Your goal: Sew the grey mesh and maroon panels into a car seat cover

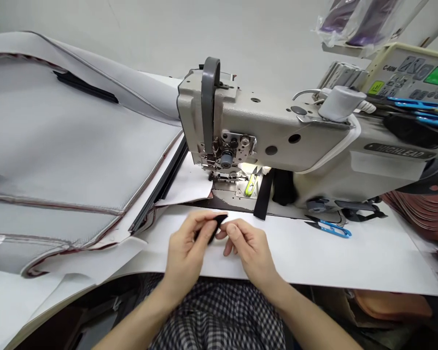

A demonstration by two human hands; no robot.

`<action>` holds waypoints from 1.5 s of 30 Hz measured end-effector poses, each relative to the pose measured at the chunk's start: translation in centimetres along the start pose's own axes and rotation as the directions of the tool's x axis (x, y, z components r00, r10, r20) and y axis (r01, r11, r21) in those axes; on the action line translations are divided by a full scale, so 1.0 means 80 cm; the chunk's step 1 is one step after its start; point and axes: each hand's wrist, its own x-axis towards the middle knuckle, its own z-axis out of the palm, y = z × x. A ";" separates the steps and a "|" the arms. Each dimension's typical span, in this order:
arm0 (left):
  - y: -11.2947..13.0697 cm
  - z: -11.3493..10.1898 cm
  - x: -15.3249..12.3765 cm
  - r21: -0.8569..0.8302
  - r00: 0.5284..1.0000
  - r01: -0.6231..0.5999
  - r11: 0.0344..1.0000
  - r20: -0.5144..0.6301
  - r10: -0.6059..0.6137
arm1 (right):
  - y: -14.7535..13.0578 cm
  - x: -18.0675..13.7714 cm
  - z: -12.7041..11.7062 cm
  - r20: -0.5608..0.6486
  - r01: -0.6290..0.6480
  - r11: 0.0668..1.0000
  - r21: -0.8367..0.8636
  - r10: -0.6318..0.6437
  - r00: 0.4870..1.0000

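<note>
In front of the sewing machine [255, 121], my left hand [188, 245] pinches a small folded piece of black fabric [216, 228] between thumb and fingers. My right hand [250, 247] is close beside its right edge, with thumb and forefinger pressed together and the other fingers curled. What the right fingertips hold, if anything, is too small to make out. Both hands are above the white tabletop [295, 255]. Beyond them, a black fabric strip [263, 197] hangs over the machine bed's front edge, and yellow-green thread snips [252, 183] rest near the needle area.
A large grey sewn panel [69, 141] with black edging strips covers the left side. Blue-handled thread snips [331, 228] lie on the table at right. A stack of reddish-brown pieces [419, 214] is at far right, below the control box [411, 73] with its green display.
</note>
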 end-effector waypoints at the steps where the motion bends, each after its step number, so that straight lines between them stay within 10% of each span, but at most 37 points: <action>1: -0.003 -0.010 0.010 0.166 0.989 -0.141 0.976 -0.008 0.145 | 0.000 0.011 -0.007 0.040 0.025 0.995 -0.099 -0.021 0.999; 5: -0.011 -0.043 0.057 0.536 0.899 -0.436 0.723 0.216 0.381 | 0.003 0.075 -0.018 0.120 0.151 0.786 -0.600 -0.099 0.988; 11: -0.002 -0.063 0.112 0.441 0.979 -0.168 0.882 0.183 0.095 | 0.011 0.132 0.020 0.252 0.309 0.622 -0.720 -0.181 0.951; 19: -0.006 -0.078 0.114 0.546 0.796 -0.196 0.815 0.574 -0.193 | 0.037 0.081 0.018 0.434 0.556 0.287 -0.780 -0.392 0.811; 22: 0.004 -0.087 0.121 0.542 0.752 -0.157 0.826 0.607 -0.255 | 0.041 0.076 0.018 0.497 0.615 0.284 -0.735 -0.392 0.774; 27: 0.012 -0.087 0.139 0.543 0.876 -0.074 0.837 0.436 -0.205 | 0.037 0.079 0.022 0.529 0.628 0.283 -0.725 -0.356 0.770; 33: -0.022 -0.059 0.158 0.564 0.857 -0.225 0.795 0.502 -0.114 | 0.033 0.079 0.025 0.557 0.657 0.225 -0.720 -0.378 0.740; 45: -0.055 -0.060 0.171 0.554 0.835 -0.450 0.700 0.539 0.110 | 0.024 0.088 0.010 0.542 0.626 0.483 -0.612 -0.321 0.777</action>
